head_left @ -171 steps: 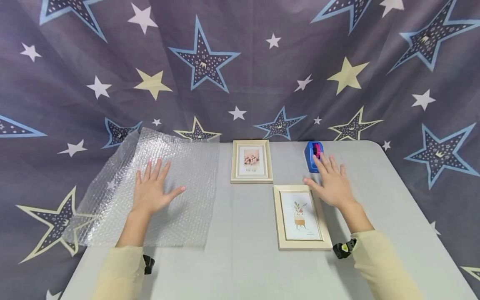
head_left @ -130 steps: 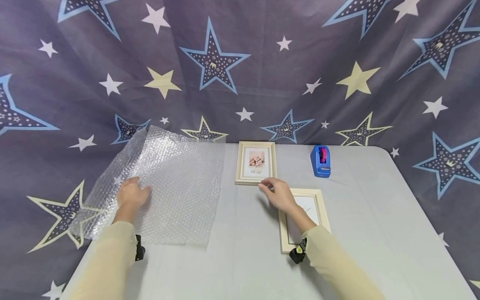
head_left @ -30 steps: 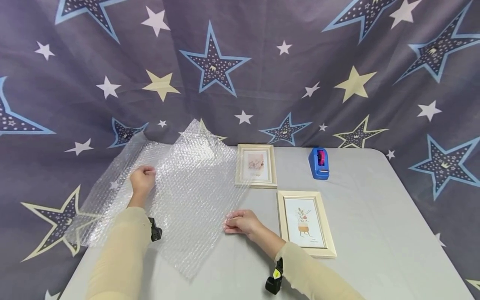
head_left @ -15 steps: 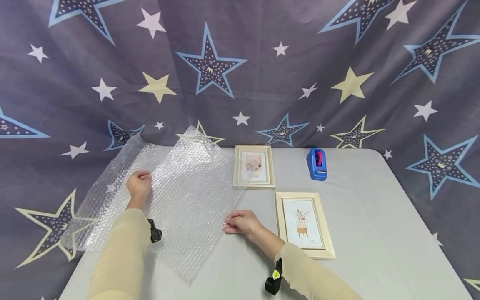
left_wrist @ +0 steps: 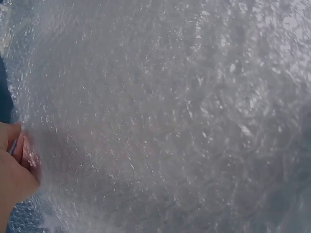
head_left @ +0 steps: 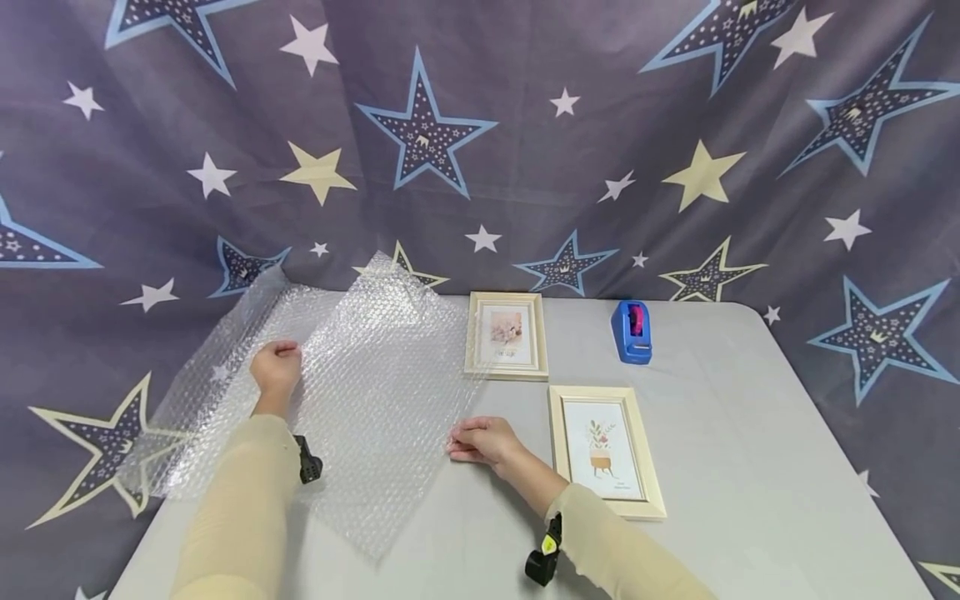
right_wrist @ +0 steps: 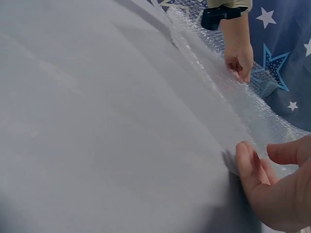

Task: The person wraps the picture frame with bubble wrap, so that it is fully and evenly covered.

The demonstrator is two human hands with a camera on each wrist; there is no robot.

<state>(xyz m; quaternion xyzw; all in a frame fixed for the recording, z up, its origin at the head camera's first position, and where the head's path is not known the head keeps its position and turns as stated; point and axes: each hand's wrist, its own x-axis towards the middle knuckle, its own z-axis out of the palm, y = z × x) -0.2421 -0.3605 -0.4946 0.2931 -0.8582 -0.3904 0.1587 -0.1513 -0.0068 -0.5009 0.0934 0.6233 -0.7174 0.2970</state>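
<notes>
A sheet of clear bubble wrap spreads over the left half of the table, its top layer turned at an angle to the part below. My left hand pinches it on the left with curled fingers; the left wrist view shows those fingertips at its edge. With thumb and fingers, my right hand holds the right edge of the sheet. In the right wrist view, that edge runs up to the right hand, and the wrap slopes between both hands. A corner of it hangs toward the table's front.
A small cream picture frame lies at the back, partly under the wrap's edge in the head view. The larger picture frame lies right of my right hand. A blue tape dispenser stands at the back right of the grey table.
From flat open hands earlier, both hands have come to grip the bubble wrap, lifting and turning its layer rightward. Over the last second they stay nearly still; the wrap's far corner dips slightly.
</notes>
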